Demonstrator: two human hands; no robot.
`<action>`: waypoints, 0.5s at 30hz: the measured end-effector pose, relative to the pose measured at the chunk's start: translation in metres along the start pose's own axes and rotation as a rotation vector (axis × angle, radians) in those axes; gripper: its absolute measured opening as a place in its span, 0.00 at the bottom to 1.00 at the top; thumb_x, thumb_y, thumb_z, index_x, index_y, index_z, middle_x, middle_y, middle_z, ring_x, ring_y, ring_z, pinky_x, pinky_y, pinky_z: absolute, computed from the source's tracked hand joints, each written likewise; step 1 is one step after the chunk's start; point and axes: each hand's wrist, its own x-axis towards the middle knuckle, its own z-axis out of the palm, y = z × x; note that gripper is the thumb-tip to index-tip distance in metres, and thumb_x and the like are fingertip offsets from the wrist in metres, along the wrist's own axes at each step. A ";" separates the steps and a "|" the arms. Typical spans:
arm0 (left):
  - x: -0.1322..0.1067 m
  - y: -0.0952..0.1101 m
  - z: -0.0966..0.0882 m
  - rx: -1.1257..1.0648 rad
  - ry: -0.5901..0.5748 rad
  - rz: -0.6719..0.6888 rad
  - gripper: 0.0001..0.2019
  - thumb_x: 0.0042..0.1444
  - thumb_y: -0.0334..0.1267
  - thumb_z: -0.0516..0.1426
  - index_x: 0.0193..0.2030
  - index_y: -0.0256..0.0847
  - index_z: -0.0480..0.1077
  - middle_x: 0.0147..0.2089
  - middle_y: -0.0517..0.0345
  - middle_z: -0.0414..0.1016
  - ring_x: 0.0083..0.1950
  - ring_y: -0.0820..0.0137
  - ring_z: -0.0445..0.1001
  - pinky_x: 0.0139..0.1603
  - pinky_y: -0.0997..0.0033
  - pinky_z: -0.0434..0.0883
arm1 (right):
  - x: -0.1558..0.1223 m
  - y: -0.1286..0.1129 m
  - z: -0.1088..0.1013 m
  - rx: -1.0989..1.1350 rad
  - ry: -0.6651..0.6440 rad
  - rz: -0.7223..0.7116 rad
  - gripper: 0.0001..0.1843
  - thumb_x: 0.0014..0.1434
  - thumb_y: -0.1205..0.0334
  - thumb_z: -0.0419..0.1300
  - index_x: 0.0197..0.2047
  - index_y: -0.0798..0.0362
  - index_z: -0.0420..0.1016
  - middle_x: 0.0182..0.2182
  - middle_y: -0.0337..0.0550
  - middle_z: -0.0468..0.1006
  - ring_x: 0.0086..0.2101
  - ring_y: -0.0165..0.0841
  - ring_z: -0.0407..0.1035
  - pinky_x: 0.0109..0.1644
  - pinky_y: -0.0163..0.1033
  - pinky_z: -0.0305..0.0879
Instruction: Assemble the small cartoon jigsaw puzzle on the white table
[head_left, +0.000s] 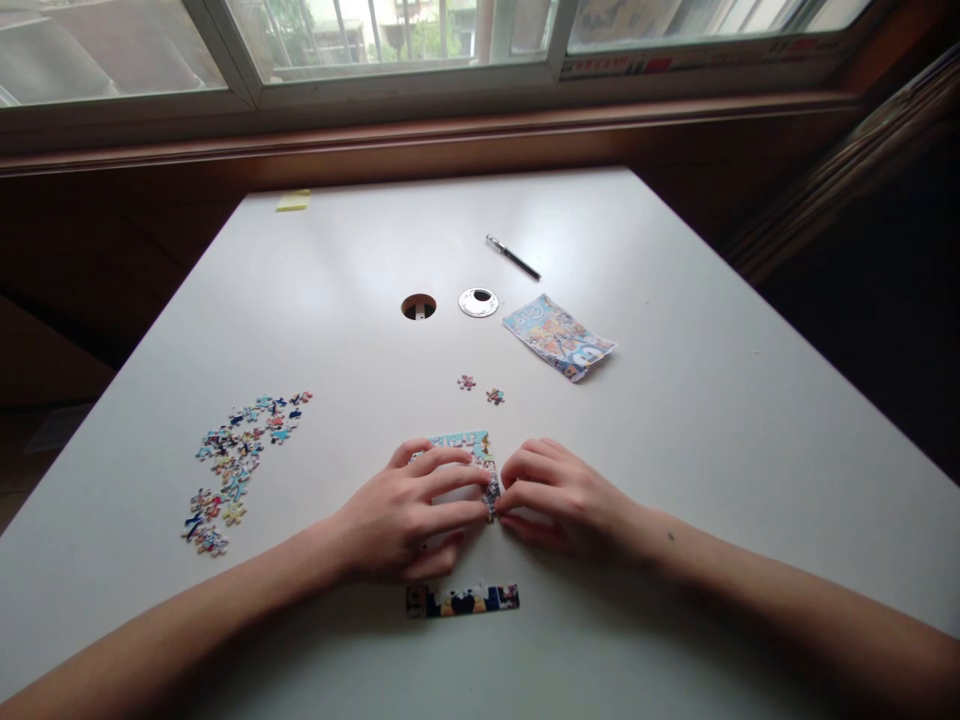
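Note:
A partly joined jigsaw puzzle lies on the white table, with its light blue top edge and right edge showing. Across it reaches my left hand, fingers spread and fingertips at the right edge; the palm hides much of the puzzle. My right hand is at that same edge from the other side, its fingertips pinched on a puzzle piece that is mostly covered. Below the hands lies a separate joined strip of dark puzzle pieces. Two loose pieces rest above the puzzle.
Many loose puzzle pieces are scattered at the left. A crinkled picture sheet, a black pen and a round metal cover lie farther back, near a cable hole. A yellow sticky note is at the far edge.

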 end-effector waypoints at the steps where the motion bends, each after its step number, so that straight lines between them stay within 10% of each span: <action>1: 0.000 0.000 0.000 0.000 0.000 0.000 0.22 0.55 0.34 0.57 0.57 0.48 0.69 0.63 0.55 0.69 0.65 0.56 0.63 0.64 0.53 0.57 | 0.000 0.000 0.000 -0.002 0.000 -0.002 0.03 0.63 0.66 0.59 0.40 0.50 0.74 0.38 0.45 0.74 0.38 0.34 0.66 0.45 0.42 0.63; 15: 0.002 0.002 0.001 0.019 0.007 -0.003 0.23 0.54 0.35 0.57 0.58 0.48 0.68 0.63 0.52 0.68 0.65 0.54 0.62 0.63 0.52 0.57 | 0.004 -0.003 -0.012 -0.155 -0.152 -0.095 0.06 0.64 0.66 0.53 0.41 0.52 0.72 0.25 0.39 0.72 0.29 0.32 0.63 0.38 0.40 0.57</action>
